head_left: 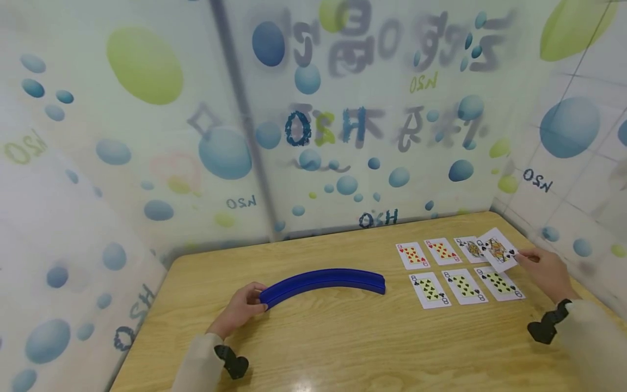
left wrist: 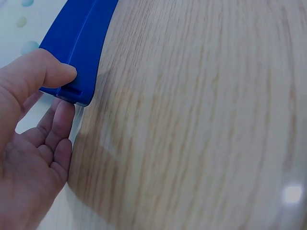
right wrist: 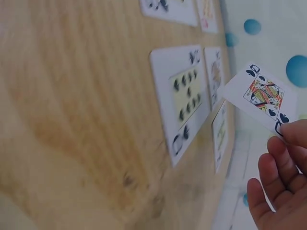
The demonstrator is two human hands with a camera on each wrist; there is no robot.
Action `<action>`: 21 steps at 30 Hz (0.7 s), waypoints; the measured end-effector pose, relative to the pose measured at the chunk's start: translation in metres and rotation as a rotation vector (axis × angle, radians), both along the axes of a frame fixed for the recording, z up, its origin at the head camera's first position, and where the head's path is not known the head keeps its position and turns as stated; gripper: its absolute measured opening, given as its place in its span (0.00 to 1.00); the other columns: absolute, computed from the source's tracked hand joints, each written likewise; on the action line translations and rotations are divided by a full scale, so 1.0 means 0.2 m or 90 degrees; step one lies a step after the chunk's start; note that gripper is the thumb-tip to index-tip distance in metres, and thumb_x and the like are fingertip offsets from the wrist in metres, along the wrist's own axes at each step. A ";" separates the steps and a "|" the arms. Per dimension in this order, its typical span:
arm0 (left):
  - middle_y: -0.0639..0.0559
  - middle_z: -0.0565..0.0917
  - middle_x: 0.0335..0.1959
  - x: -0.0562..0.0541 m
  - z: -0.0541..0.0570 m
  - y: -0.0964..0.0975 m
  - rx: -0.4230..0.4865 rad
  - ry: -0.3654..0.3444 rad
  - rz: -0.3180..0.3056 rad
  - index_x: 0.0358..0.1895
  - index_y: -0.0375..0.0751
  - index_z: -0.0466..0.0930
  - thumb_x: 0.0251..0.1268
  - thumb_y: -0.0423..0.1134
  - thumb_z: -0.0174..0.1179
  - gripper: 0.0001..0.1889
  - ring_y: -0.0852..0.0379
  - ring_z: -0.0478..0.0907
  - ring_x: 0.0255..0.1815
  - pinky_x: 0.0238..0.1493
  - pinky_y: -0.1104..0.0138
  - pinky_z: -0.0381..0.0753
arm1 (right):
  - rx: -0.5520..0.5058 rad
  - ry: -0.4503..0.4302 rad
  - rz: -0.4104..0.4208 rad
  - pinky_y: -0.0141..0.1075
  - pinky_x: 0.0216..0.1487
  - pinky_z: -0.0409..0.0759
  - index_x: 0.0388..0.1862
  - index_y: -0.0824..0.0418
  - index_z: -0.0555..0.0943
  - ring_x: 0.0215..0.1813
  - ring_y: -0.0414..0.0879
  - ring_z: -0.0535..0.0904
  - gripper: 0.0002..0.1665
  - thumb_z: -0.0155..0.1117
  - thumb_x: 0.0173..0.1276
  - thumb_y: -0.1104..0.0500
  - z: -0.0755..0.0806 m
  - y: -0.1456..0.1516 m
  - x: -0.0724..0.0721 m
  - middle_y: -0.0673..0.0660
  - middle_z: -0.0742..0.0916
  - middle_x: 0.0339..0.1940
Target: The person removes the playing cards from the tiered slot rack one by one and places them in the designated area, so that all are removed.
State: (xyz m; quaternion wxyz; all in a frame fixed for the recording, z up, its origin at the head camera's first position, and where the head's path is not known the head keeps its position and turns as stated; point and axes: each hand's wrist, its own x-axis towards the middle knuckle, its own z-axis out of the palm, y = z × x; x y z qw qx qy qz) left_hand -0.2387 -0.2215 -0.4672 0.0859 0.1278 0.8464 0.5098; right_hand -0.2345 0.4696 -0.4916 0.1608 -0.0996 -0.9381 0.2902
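Observation:
My left hand (head_left: pixel 242 305) pinches the near left end of a curved blue card holder (head_left: pixel 323 278). In the left wrist view the thumb (left wrist: pixel 60 74) presses on top of the holder, with fingers below its end. At the right, my right hand (head_left: pixel 546 271) pinches a queen of spades (head_left: pixel 498 249) by one corner, tilted above the laid-out cards. In the right wrist view the queen (right wrist: pixel 265 94) faces the camera, held between thumb and forefinger, the other fingers loosely curled. In the head view it overlaps another face card (head_left: pixel 469 249) and the top of a black-suit number card (head_left: pixel 499 284).
Face-up cards lie in two rows at the table's right: two red heart cards (head_left: pixel 412 255) in the back row, an eight of clubs (head_left: pixel 430 290) and a spade card (head_left: pixel 464 286) in front. A patterned wall covering (head_left: pixel 343 163) rises behind the wooden table (head_left: pixel 313 343).

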 end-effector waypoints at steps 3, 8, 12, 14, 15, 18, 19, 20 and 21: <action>0.38 0.77 0.43 0.00 0.00 0.00 -0.001 0.002 -0.003 0.50 0.32 0.71 0.55 0.27 0.60 0.18 0.50 0.73 0.37 0.35 0.62 0.73 | -0.009 -0.017 -0.011 0.41 0.29 0.69 0.52 0.77 0.71 0.39 0.60 0.72 0.32 0.46 0.70 0.47 0.02 0.00 0.06 0.75 0.76 0.44; 0.37 0.76 0.43 0.01 0.01 0.00 0.005 0.000 -0.003 0.51 0.31 0.70 0.55 0.27 0.60 0.18 0.50 0.73 0.37 0.35 0.63 0.73 | -0.035 -0.021 -0.044 0.41 0.28 0.68 0.50 0.82 0.69 0.38 0.63 0.71 0.29 0.48 0.70 0.52 0.16 -0.07 0.20 0.78 0.75 0.42; 0.37 0.76 0.43 0.01 0.01 0.00 -0.002 0.003 0.001 0.50 0.31 0.70 0.55 0.27 0.60 0.18 0.51 0.73 0.37 0.35 0.64 0.73 | -0.057 -0.034 -0.109 0.42 0.29 0.67 0.51 0.83 0.68 0.44 0.68 0.69 0.31 0.46 0.70 0.52 0.12 -0.03 0.22 0.80 0.73 0.46; 0.37 0.76 0.43 0.01 0.00 0.00 -0.007 0.003 0.004 0.50 0.32 0.71 0.55 0.26 0.60 0.18 0.50 0.73 0.37 0.35 0.64 0.73 | -0.059 -0.049 -0.137 0.44 0.31 0.68 0.51 0.83 0.67 0.45 0.69 0.69 0.30 0.46 0.70 0.52 0.11 -0.01 0.22 0.80 0.73 0.47; 0.37 0.76 0.43 0.01 0.00 0.00 -0.008 0.002 0.006 0.50 0.32 0.71 0.55 0.26 0.60 0.18 0.50 0.73 0.37 0.35 0.64 0.73 | -0.062 -0.054 -0.140 0.46 0.33 0.68 0.51 0.84 0.67 0.45 0.70 0.68 0.30 0.46 0.70 0.53 0.11 -0.01 0.23 0.80 0.72 0.47; 0.37 0.77 0.43 0.01 0.00 0.01 -0.014 0.006 0.010 0.49 0.32 0.71 0.54 0.26 0.60 0.17 0.50 0.73 0.37 0.35 0.63 0.73 | -0.069 -0.069 -0.136 0.54 0.39 0.67 0.50 0.85 0.66 0.45 0.71 0.68 0.29 0.47 0.71 0.55 0.12 0.00 0.25 0.81 0.71 0.46; 0.38 0.77 0.43 0.01 0.00 0.01 -0.016 0.007 0.015 0.49 0.33 0.71 0.54 0.26 0.60 0.17 0.49 0.73 0.37 0.36 0.63 0.73 | -0.066 -0.072 -0.133 0.54 0.40 0.67 0.50 0.85 0.66 0.45 0.71 0.68 0.29 0.47 0.71 0.56 0.12 0.00 0.25 0.81 0.72 0.46; 0.38 0.77 0.43 0.01 0.00 0.01 -0.019 0.008 0.018 0.49 0.33 0.72 0.54 0.26 0.60 0.17 0.49 0.73 0.37 0.36 0.63 0.73 | -0.063 -0.072 -0.131 0.54 0.40 0.67 0.49 0.86 0.66 0.44 0.71 0.68 0.28 0.47 0.71 0.57 0.12 0.00 0.26 0.82 0.72 0.45; 0.38 0.77 0.43 0.01 0.01 0.01 -0.021 0.009 0.021 0.49 0.33 0.72 0.54 0.26 0.60 0.17 0.49 0.73 0.37 0.36 0.62 0.73 | -0.059 -0.073 -0.131 0.55 0.40 0.67 0.49 0.86 0.67 0.45 0.71 0.68 0.27 0.47 0.70 0.57 0.11 0.00 0.26 0.82 0.72 0.45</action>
